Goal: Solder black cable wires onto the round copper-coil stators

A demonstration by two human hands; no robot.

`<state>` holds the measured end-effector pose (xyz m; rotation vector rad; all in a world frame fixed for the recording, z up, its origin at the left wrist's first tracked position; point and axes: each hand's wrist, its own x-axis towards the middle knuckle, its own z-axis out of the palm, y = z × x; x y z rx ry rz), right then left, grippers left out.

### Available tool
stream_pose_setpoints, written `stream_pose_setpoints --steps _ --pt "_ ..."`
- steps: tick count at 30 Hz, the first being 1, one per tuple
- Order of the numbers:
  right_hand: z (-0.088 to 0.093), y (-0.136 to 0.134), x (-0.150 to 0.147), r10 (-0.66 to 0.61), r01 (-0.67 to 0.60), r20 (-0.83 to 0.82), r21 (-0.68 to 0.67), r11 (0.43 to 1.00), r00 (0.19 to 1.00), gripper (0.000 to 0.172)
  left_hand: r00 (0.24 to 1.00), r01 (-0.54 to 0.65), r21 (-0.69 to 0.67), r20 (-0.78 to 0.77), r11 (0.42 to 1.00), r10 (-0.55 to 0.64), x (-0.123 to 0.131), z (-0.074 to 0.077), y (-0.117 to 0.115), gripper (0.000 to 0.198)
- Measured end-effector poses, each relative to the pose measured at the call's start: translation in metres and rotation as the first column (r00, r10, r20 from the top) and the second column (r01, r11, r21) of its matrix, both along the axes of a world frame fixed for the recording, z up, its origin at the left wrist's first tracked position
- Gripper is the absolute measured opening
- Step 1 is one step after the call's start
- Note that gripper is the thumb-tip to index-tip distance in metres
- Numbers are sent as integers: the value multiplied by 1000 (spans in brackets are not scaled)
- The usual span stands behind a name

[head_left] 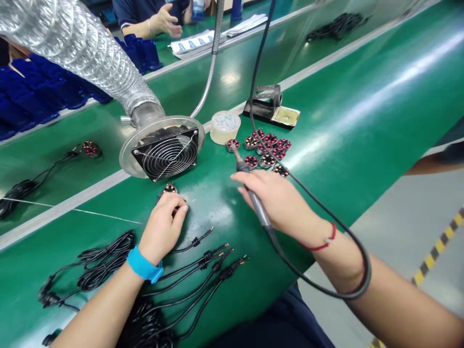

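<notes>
My right hand is wrapped round the handle of a soldering iron. Its tip reaches the edge of a small motor stator with red and black windings; whether they touch, I cannot tell. To the right of it sit several similar stators in a cluster. My left hand, with a blue band at the wrist, has its fingers curled against another stator below the fan. The fingers hide most of that stator. Black cables with stripped coloured wire ends lie just right of my left wrist.
A fume duct ends in a fan grille over the green bench. Behind the stators stand a tape roll and an iron stand. The iron's cord loops over my right forearm. Across the bench, a person's hand shows.
</notes>
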<state>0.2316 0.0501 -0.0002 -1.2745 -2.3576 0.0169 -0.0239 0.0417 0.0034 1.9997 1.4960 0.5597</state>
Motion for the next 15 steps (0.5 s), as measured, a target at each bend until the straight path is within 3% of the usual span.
stream_pose_setpoints --steps 3,7,11,15 --pt "-7 20 25 -68 59 141 68 996 988 30 1000 4 -26 5 1000 -4 1 1 -2 17" --pt "-21 35 35 -101 85 159 105 991 982 27 999 46 -184 12 982 -45 8 6 -10 19" --pt "-18 17 10 -36 36 32 -12 999 999 24 999 43 -197 41 979 -36 11 7 -13 18" --pt "-10 -16 -27 173 -191 -125 -152 970 977 22 1000 17 -149 -2 989 -17 8 3 -11 6"
